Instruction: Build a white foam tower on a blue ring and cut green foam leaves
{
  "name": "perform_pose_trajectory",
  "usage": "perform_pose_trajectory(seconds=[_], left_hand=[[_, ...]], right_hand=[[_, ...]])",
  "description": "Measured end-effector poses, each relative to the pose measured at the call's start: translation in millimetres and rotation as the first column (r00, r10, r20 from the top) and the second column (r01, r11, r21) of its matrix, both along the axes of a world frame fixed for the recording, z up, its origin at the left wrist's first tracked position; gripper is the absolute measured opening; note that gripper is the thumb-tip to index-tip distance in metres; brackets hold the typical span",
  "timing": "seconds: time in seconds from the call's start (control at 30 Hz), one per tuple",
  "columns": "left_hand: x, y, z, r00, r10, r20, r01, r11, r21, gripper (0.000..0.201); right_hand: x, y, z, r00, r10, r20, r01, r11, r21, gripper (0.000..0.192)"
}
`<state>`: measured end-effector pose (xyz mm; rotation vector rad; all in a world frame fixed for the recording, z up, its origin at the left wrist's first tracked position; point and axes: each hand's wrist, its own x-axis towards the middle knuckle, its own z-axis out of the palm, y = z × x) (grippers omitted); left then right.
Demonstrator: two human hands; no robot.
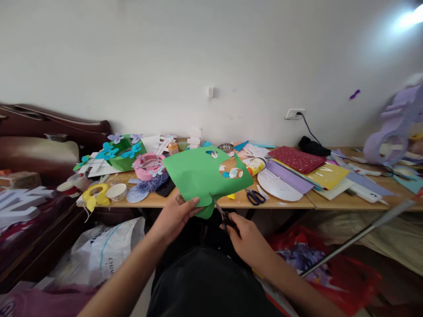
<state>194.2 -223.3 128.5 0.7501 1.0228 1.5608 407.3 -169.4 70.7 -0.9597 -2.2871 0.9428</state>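
A green sheet of paper or thin foam (pixel 194 171), with a large round hole and a smaller one cut through it, is held up over the table's front edge. My left hand (pixel 176 215) pinches its lower left edge between thumb and fingers. My right hand (pixel 244 233) is closed around the black handles of a pair of scissors (pixel 220 210). The scissor blades point up and left, at the lower edge of the green sheet beside a curved flap hanging down. How far the blades are apart cannot be made out.
On the wooden table (pixel 294 204) lie other scissors (pixel 255 197), a glue bottle (pixel 257 166), a glue gun (pixel 365 193) and coloured sheets (pixel 297 159). To the left stand a pink ring (pixel 148 166), yellow tape (pixel 95 197) and a paper cup (pixel 117 192). A red bag (pixel 357 273) sits below right.
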Motion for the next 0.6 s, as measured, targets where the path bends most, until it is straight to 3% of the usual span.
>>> perform_pose_trajectory(seconds=[0.07, 0.17, 0.43, 0.6], left_hand=[[16, 1, -10.1, 0.992, 0.094, 0.082, -0.096, 0.995, 0.017, 0.04], [24, 1, -18.0, 0.986, 0.157, 0.062, -0.158, 0.987, 0.011, 0.037], [5, -3, -12.4, 0.956, 0.054, -0.289, -0.082, 0.993, -0.087, 0.041], [0, -4, -6.1, 0.948, -0.029, -0.317, -0.011, 0.992, -0.124, 0.038]], right_hand=[[-4, -6, -3.1, 1.0, -0.029, 0.004, 0.029, 1.0, 0.011, 0.008], [-5, -13, -6.5, 0.998, -0.059, 0.011, 0.059, 0.998, 0.036, 0.008], [1, -8, -7.5, 1.0, 0.004, -0.025, -0.005, 1.0, -0.022, 0.006], [2, -5, -5.6, 0.999, 0.021, -0.035, -0.022, 0.999, -0.033, 0.01]])
